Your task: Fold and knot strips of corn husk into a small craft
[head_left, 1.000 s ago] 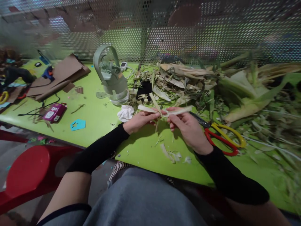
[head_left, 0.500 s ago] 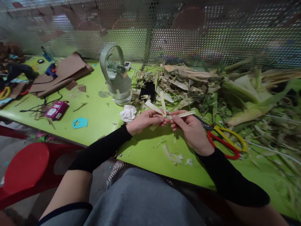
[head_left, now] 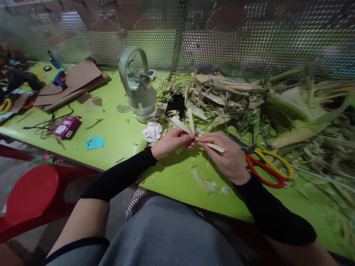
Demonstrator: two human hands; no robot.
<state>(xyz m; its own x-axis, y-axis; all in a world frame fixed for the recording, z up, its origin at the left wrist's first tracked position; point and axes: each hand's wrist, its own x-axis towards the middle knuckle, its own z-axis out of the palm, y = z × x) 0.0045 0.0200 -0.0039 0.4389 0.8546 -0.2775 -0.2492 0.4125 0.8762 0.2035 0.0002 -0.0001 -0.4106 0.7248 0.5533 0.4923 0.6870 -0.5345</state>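
Pale strips of corn husk (head_left: 190, 120) meet between my two hands, just above the green table (head_left: 166, 175). My left hand (head_left: 176, 142) pinches the husk strips where they cross, with two ends sticking up and away from me. My right hand (head_left: 224, 155) grips another strip end between thumb and fingers, its tip pointing right across the palm side. The exact crossing is partly covered by my fingertips. Scissors (head_left: 267, 168) with one red and one yellow handle lie right of my right hand. A crumpled white tissue (head_left: 152, 132) sits beside my left hand.
A pile of dried husks (head_left: 216, 96) spreads across the back and right. Behind my left hand stands a pale green bottle (head_left: 141, 96). Brown paper (head_left: 74, 83), a purple box (head_left: 66, 126) and a blue tag (head_left: 94, 142) lie left. A red stool (head_left: 31, 192) is below.
My right hand has turned and closed more on its strip, whose end now points down to the right. My left hand keeps its pinch almost in place.
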